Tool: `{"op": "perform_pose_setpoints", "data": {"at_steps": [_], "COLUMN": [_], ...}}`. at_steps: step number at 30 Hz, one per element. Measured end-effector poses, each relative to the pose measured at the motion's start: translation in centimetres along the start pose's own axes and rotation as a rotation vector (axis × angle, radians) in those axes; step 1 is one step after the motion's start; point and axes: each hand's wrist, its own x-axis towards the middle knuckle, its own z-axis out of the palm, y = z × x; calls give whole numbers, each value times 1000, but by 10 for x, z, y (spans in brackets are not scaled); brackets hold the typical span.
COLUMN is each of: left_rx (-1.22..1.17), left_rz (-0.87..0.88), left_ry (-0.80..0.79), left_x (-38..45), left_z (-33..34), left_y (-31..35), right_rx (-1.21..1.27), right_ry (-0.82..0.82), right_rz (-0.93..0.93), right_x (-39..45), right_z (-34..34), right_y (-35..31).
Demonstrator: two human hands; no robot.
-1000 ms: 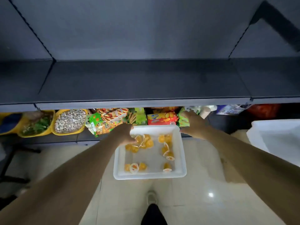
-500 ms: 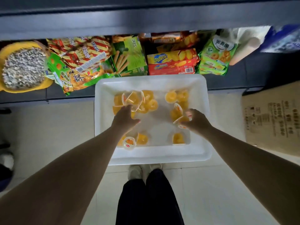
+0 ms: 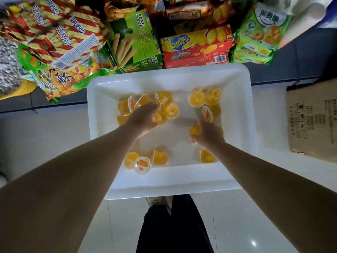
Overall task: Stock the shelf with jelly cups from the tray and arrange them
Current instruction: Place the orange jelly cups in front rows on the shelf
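Note:
A white plastic tray [image 3: 235, 88] stands on the floor below me, holding several orange jelly cups in loose clusters. My left hand [image 3: 144, 115] is down in the left cluster, its fingers curled round a jelly cup [image 3: 159, 117]. My right hand [image 3: 207, 133] is in the right part of the tray and grips another jelly cup [image 3: 194, 130]. More cups [image 3: 143, 164] lie near the tray's front wall, one with its printed lid up. The upper shelf is out of view.
Snack bags and boxes fill the low shelf behind the tray: a striped bag [image 3: 54, 31], a green box [image 3: 138, 42], a red cracker box [image 3: 197, 48], a green biscuit bag [image 3: 259, 33]. A cardboard box [image 3: 313, 121] lies on the floor at right. My legs [image 3: 173, 227] are below the tray.
The view has dropped from the empty upper shelf to the tray. Both hands moved from the tray's far rim down into the cups and have closed on one each.

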Motion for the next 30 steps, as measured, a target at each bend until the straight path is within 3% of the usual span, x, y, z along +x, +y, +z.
{"op": "perform_pose_setpoints", "data": {"at_steps": [10, 17, 23, 30], "left_rx": [373, 468, 360, -69], "left_rz": [95, 167, 158, -48], "left_ry": [-53, -44, -9, 80], "left_x": [12, 11, 5, -20], "left_z": [1, 7, 7, 9], "left_y": [2, -2, -8, -7], "right_rx": [266, 594, 735, 968], "right_ry": [-146, -248, -274, -317], "right_rz": [67, 129, 174, 239], "right_x": [9, 2, 2, -5], "right_z": [-5, -5, -3, -6], "right_y": [-1, 13, 16, 13]}}
